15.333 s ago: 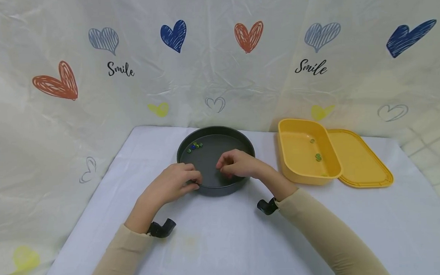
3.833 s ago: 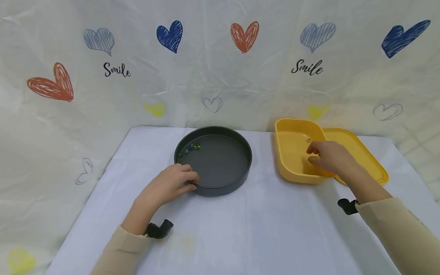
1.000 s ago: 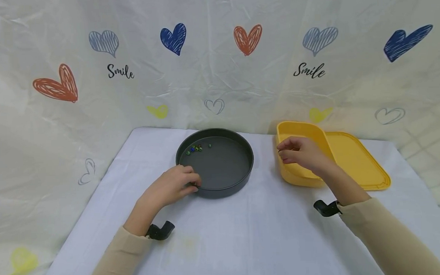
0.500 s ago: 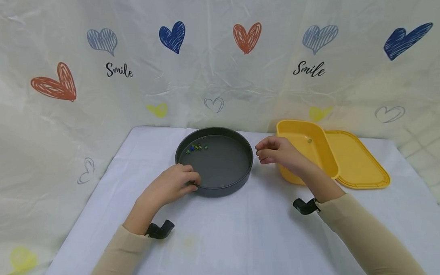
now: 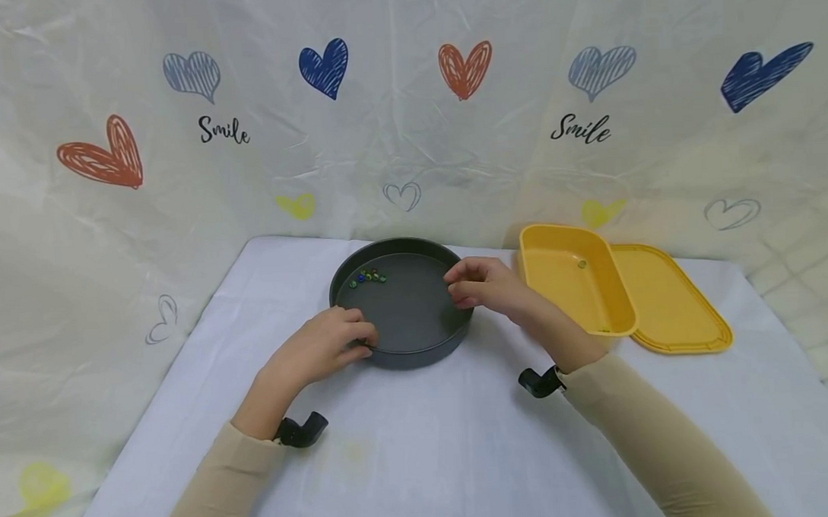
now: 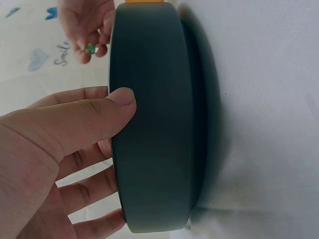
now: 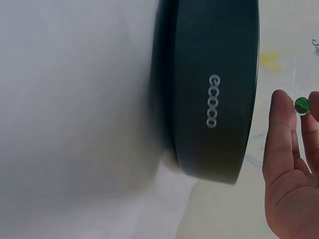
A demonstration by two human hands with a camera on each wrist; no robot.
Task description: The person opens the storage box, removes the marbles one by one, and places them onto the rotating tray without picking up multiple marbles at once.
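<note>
A round dark grey pan (image 5: pixel 416 308) with a low wall sits on the table, marked "ecoco" on its side. My left hand (image 5: pixel 326 341) grips its near left rim, with the thumb (image 6: pixel 119 99) on the outer wall and the fingers inside. Several small glass marbles (image 5: pixel 370 277) lie together at the pan's back left. Over the right rim hovers my right hand (image 5: pixel 486 286), pinching a green marble (image 7: pixel 301 106) between thumb and fingertips. In the head view that marble is hidden by the fingers.
To the right stands a yellow box (image 5: pixel 586 294) without its lid. A marble (image 5: pixel 581 264) shows toward its back and something small and greenish near its front. The yellow lid (image 5: pixel 679 302) lies flat beside it. A white cloth (image 5: pixel 421 456) covers the table.
My right hand has moved left from the yellow box to the pan. A lone marble in the pan has rolled left to the others. The left hand stays on the rim.
</note>
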